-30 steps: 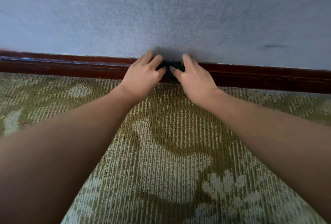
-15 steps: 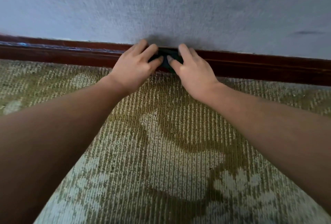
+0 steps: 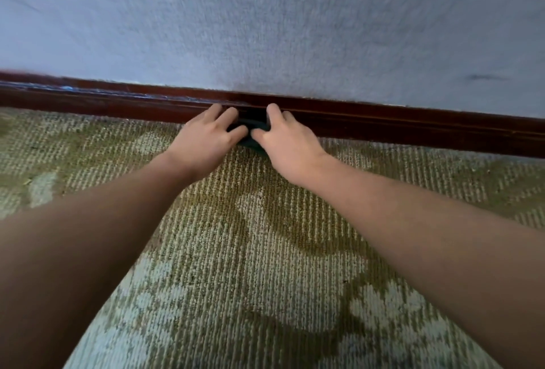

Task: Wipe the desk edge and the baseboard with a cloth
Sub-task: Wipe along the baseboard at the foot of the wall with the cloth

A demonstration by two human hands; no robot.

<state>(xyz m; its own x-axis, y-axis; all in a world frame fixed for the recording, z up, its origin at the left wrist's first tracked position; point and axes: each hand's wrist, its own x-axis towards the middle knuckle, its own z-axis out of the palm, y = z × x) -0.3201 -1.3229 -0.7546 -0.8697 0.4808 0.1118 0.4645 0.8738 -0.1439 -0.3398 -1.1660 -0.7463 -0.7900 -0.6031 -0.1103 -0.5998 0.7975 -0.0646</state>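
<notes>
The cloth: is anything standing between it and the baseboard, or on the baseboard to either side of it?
Nothing visible. The left hand and right hand hold the cloth directly against the baseboard, and no object shows along the strip to either side, above the carpet.

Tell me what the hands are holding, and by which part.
The left hand pinches the left end of a small dark cloth and the right hand its right end, against the baseboard. Only its middle shows between the thumbs.
</notes>
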